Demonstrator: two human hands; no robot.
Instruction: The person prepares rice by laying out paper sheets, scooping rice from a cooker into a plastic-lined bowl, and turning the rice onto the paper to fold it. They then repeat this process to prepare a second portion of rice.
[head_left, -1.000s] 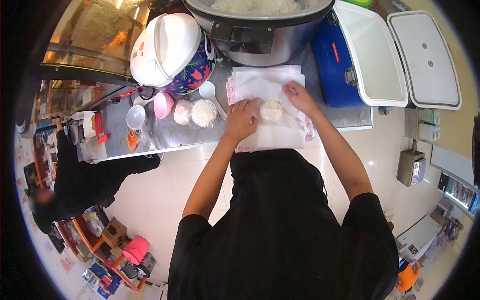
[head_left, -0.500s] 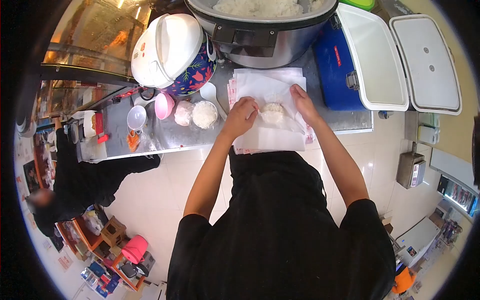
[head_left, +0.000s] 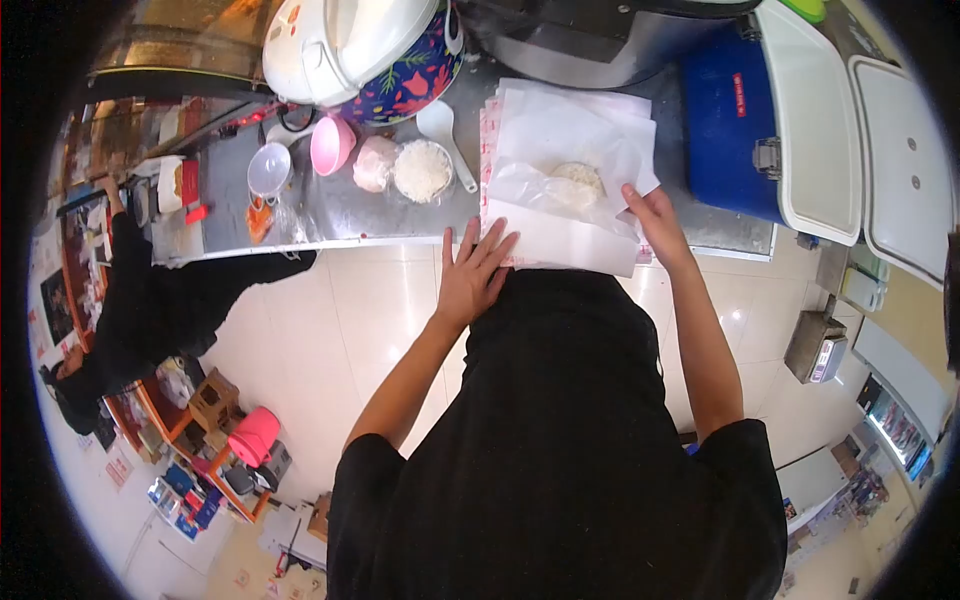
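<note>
Looking down, I see my left hand flat w/ fingers spread, tips touching the near-left corner of the paper stack at the tabletop edge. My right hand is pinched on the paper's right edge. The rice lump sits mid-sheet, partly under clear plastic film, nearer the right hand. Left of the paper: rice bowl, white spoon, pink cup. Blue cooler stands just to the right.

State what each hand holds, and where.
Right hand grips the white wrapping sheet at its right edge; left hand holds nothing, lying open at the counter edge.
</note>
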